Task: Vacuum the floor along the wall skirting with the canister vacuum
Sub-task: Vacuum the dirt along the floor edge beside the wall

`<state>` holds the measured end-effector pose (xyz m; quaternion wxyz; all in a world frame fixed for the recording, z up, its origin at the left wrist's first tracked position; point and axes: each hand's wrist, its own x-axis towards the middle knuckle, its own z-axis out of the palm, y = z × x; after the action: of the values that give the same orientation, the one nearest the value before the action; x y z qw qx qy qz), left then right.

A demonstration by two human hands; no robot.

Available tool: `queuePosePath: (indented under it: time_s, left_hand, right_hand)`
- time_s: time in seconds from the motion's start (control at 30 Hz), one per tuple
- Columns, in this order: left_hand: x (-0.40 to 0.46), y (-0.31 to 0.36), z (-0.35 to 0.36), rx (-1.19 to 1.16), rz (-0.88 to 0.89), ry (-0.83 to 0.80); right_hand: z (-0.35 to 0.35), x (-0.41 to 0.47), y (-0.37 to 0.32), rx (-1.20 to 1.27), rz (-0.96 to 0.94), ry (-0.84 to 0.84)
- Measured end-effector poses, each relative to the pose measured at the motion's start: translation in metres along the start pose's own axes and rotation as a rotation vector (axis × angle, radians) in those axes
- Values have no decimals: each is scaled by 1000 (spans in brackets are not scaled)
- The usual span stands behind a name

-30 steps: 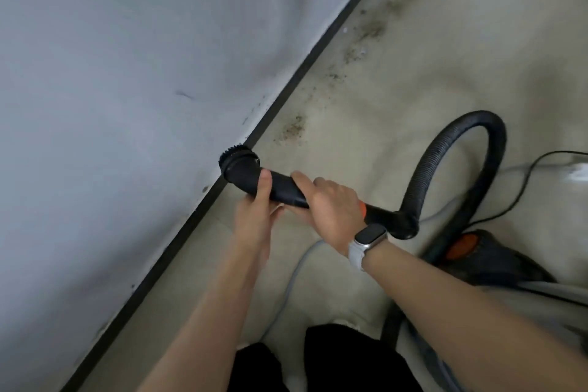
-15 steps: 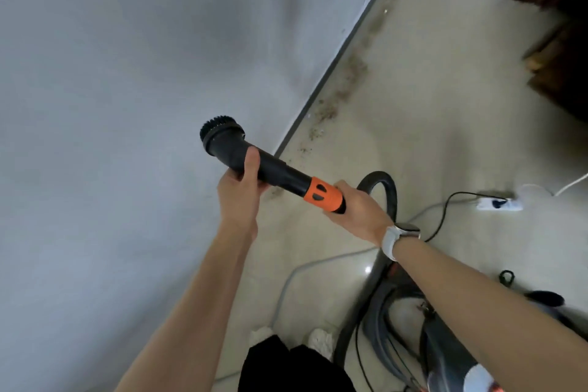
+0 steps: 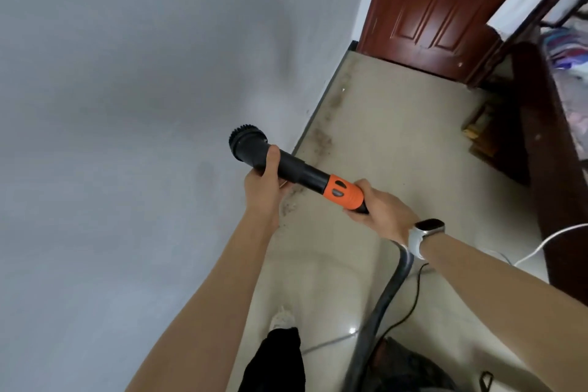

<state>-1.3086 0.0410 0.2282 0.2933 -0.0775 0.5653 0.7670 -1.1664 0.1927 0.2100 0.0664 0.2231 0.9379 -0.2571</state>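
Two hands on one vacuum wand, held up in the air at frame centre, well apart from the floor. Left hand: fingers and thumb curled round the black tube just behind the round brush head, which points to 10 o'clock toward the grey wall. Right hand: wrapped round the wand's rear end, just behind the orange collar; a watch on its wrist. Hose: black, drops from the right hand toward 6 o'clock, to a dark body at the bottom edge, too blurred to make out. Skirting: dark strip at the wall's foot, running toward 1 o'clock to a brown door. Dirt: dark patches on the floor beside the skirting, at 12 to 1 o'clock of the wand. White cable at 3 o'clock. One shoe and a black trouser leg at 6 o'clock.
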Motion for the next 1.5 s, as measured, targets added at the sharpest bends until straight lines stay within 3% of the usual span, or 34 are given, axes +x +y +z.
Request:
queuePosePath:
  time_s: [0.4,0.6,0.93,1.13,1.33,1.5]
  left_hand:
    - [107,11,69,-76,-88,61]
    - [167,-5,103,-143,-70,208]
    - [252,-53,191,-329,-60,605]
    - [237,-62,156,-434,14,871]
    - [207,-71,89,-537,67,1021]
    - [186,-120,34,-646,28,1137]
  right_hand:
    - [-64,116,35,-168,3,-160]
    - [-91,213,72,-232,-116,-323]
    - [-130,369,148,-433,-440,-572]
    - [-88,396,111,-437,-581,-731]
    - [-25,385,59,-464,-746,-824]
    - [55,368,48,-469,-798,-978]
